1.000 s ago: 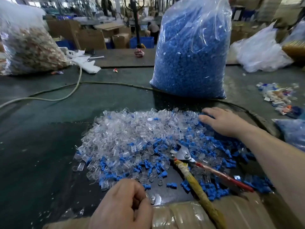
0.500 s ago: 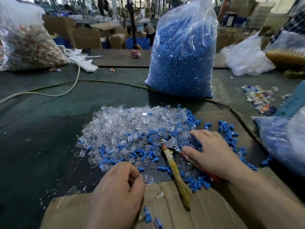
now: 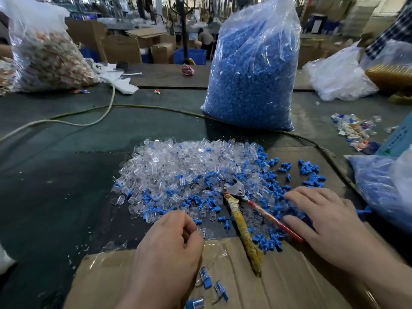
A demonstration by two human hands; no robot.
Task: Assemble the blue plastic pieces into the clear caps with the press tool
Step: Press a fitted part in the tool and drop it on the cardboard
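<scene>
The left hand (image 3: 169, 248), at 6 o'clock, is curled; I cannot tell what it holds. The right hand (image 3: 323, 221) lies flat and loose on small blue plastic pieces (image 3: 270, 243) at 4 o'clock, probably picking one. The yellow-and-red-handled metal press tool (image 3: 238, 214) rests between them, handy, under the clear plastic caps (image 3: 178, 166).

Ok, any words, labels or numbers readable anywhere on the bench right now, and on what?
Nothing can be read.
On the teal box at the right edge: a row of dark print, too blurred to read.
On the cardboard boxes at the back: no legible print.
On the press tool: no marking visible.
</scene>
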